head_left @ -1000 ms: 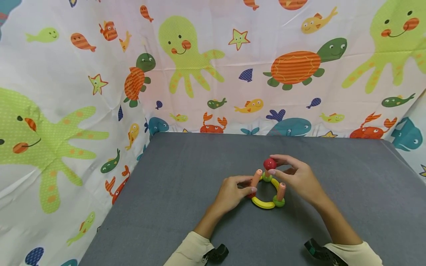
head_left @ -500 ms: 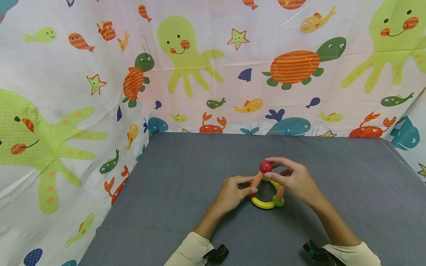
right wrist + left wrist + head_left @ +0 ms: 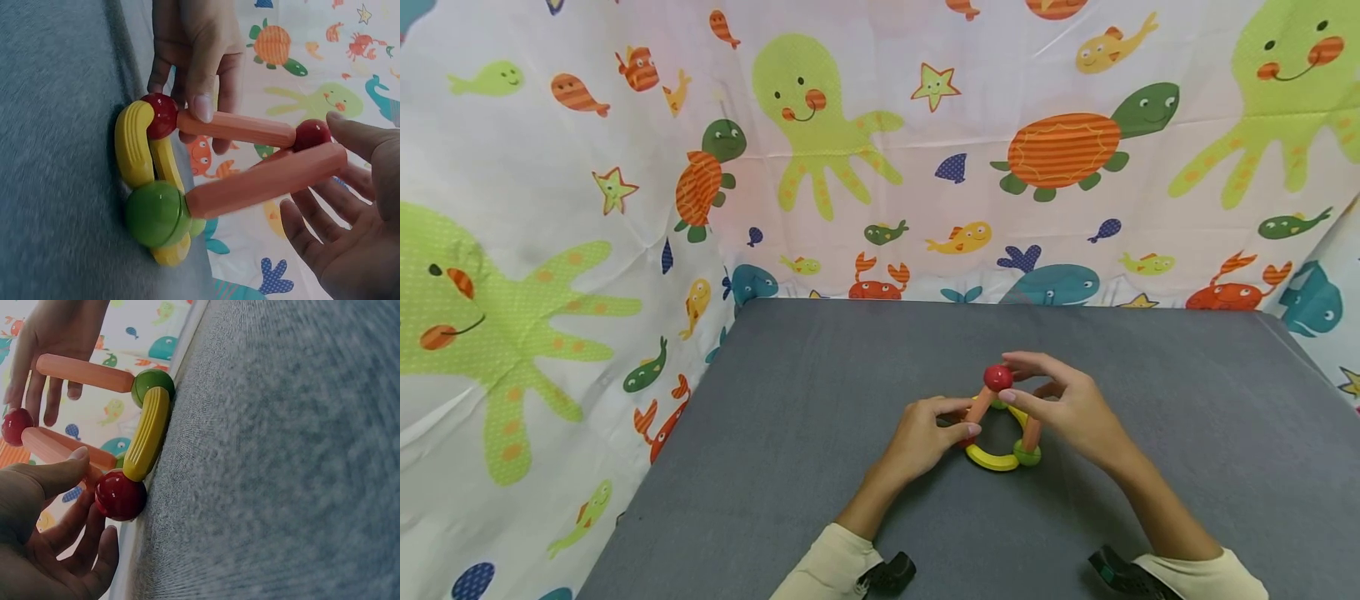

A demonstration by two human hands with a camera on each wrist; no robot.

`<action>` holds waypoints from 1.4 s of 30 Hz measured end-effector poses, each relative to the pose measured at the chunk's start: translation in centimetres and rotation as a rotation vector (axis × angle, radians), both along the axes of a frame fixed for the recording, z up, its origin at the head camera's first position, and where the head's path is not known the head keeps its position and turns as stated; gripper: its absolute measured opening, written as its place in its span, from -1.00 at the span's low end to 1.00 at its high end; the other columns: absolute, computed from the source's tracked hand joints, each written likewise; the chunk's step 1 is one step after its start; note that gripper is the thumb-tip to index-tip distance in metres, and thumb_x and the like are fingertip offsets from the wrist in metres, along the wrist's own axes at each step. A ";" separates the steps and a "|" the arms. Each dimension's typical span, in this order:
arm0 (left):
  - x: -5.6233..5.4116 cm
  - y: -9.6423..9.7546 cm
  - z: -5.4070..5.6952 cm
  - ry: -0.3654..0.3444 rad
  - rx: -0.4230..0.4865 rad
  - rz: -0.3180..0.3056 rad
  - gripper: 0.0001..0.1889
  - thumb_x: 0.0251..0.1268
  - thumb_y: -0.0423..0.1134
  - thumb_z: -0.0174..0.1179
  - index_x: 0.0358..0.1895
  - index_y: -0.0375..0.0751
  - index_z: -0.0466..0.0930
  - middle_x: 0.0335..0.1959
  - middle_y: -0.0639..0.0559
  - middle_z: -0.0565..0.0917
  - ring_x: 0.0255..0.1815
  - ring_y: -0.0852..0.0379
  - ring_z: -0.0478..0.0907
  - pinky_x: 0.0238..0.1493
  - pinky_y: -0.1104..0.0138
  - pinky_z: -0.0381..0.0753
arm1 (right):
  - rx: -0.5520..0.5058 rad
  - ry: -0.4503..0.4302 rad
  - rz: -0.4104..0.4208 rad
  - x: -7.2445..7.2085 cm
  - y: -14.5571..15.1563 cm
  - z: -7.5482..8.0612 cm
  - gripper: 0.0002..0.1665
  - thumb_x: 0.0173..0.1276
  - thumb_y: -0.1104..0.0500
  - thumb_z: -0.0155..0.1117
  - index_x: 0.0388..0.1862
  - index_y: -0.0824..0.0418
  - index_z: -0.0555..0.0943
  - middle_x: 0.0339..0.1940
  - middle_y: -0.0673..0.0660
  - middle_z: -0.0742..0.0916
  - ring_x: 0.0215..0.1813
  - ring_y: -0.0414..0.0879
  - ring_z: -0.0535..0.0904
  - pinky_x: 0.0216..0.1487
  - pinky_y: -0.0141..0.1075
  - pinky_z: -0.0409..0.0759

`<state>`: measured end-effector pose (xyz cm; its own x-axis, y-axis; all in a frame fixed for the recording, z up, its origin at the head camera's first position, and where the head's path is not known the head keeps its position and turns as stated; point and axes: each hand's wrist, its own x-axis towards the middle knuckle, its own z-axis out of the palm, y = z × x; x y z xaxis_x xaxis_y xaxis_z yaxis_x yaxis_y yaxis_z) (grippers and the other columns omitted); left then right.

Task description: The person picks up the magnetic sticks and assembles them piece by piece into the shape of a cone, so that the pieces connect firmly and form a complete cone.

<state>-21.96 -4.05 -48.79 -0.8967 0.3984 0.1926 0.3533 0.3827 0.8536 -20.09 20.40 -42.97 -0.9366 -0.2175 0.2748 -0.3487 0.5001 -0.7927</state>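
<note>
A yellow ring (image 3: 992, 458) of curved pieces lies on the table, joined by a red ball (image 3: 120, 495) and green balls (image 3: 1027, 453). Orange sticks stand up from the joints. My left hand (image 3: 921, 437) pinches the left stick (image 3: 234, 128) low down, just above its red ball. A second red ball (image 3: 997, 377) caps this stick. My right hand (image 3: 1067, 404) has thumb and index fingertips at either side of the cap ball, its other fingers loosely spread. The front-right stick (image 3: 1032, 435) leans slightly, its top bare. The back stick (image 3: 100, 453) is largely hidden.
The table (image 3: 850, 350) has a grey cloth surface. A white curtain (image 3: 880, 100) printed with sea animals hangs behind it and along its left side. Beige sleeves (image 3: 831, 562) and black wrist-worn cameras (image 3: 891, 573) are near the front edge.
My right hand has brought the red ball from over the back stick leftward onto the top of the left stick, and its fingertips have since spread slightly. My left hand stays in place.
</note>
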 end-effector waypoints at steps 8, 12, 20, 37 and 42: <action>0.0 0.1 -0.2 0.008 -0.006 0.018 -0.60 0.36 -0.12 0.48 0.21 -0.09 0.78 -0.04 0.08 0.82 -0.09 0.31 0.69 0.02 0.40 0.67 | 0.009 0.013 0.004 1.4 1.6 0.1 -0.42 0.49 0.07 0.45 0.45 -0.06 0.57 0.22 0.03 0.75 0.18 -0.20 0.58 0.05 -0.41 0.62; 0.0 0.2 -0.2 0.005 -0.012 0.019 -0.60 0.36 -0.12 0.48 0.22 -0.10 0.78 -0.03 0.08 0.82 -0.08 0.30 0.69 0.01 0.39 0.67 | 0.014 0.008 0.026 2.1 2.5 -0.1 -0.43 0.48 0.11 0.47 0.42 -0.06 0.59 0.21 0.04 0.76 0.15 -0.26 0.60 0.03 -0.42 0.61; 0.0 0.2 0.0 0.012 -0.026 0.022 -0.60 0.37 -0.10 0.48 0.21 -0.10 0.78 -0.04 0.09 0.82 -0.08 0.31 0.69 0.00 0.39 0.66 | 0.086 -0.045 0.054 2.9 3.6 -1.2 -0.56 0.46 0.02 0.49 0.28 -0.07 0.68 0.15 -0.06 0.78 0.06 -0.21 0.64 0.00 -0.34 0.66; 0.0 0.1 0.1 -0.001 -0.022 0.024 -0.62 0.36 -0.10 0.49 0.18 -0.09 0.80 -0.02 0.10 0.82 -0.08 0.32 0.69 -0.01 0.40 0.67 | 0.130 -0.104 0.107 2.4 3.2 -3.9 -0.68 0.45 0.02 0.50 0.12 0.06 0.77 0.00 -0.09 0.81 -0.02 -0.28 0.68 -0.05 -0.29 0.71; 0.1 0.2 0.0 -0.003 -0.009 0.019 -0.62 0.34 -0.12 0.50 0.17 -0.11 0.80 -0.01 0.08 0.82 -0.08 0.33 0.69 -0.03 0.42 0.67 | 0.128 -0.071 0.102 2.0 2.9 -4.1 -0.71 0.46 0.04 0.49 0.10 0.08 0.79 -0.08 -0.15 0.82 -0.10 -0.28 0.67 -0.11 -0.30 0.68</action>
<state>-21.90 -3.89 -48.83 -0.9049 0.3827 0.1862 0.3431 0.3971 0.8512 -18.11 23.35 -47.06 -0.9239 -0.3415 0.1725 -0.3482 0.5634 -0.7492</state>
